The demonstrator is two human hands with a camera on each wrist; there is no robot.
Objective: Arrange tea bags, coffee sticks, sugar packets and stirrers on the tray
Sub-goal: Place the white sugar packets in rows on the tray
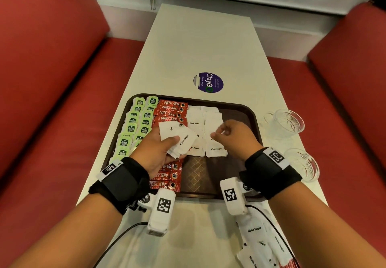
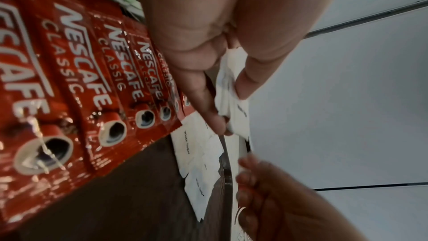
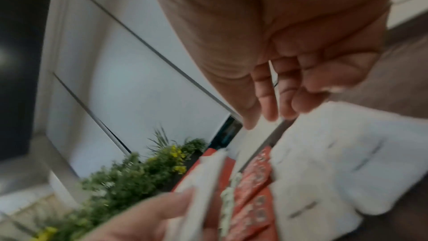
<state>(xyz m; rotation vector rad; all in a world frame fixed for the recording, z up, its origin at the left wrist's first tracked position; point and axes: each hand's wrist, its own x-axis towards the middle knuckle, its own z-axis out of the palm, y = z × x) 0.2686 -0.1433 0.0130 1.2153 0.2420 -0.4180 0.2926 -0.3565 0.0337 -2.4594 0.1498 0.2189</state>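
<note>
A brown tray [image 1: 253, 117] lies on the white table. It carries two columns of green tea bags [image 1: 137, 121], a column of red coffee sticks [image 1: 171, 111] and white sugar packets [image 1: 208, 121] laid in two columns. My left hand [image 1: 173, 142] hovers over the coffee sticks and grips a fanned bunch of sugar packets [image 1: 183, 140] between thumb and fingers; the left wrist view shows the pinch [image 2: 222, 109] on the packets [image 2: 234, 116]. My right hand [image 1: 219, 134] hangs just above the laid packets, fingers loosely curled, and the blurred right wrist view shows nothing held in this hand [image 3: 271, 109].
Two clear glass cups [image 1: 286, 123] [image 1: 302, 163] stand right of the tray. More loose sugar packets [image 1: 261, 242] lie on the table by my right forearm. A round purple sticker [image 1: 208, 83] sits beyond the tray. Red benches flank the table. The tray's near right part [image 1: 198, 173] is bare.
</note>
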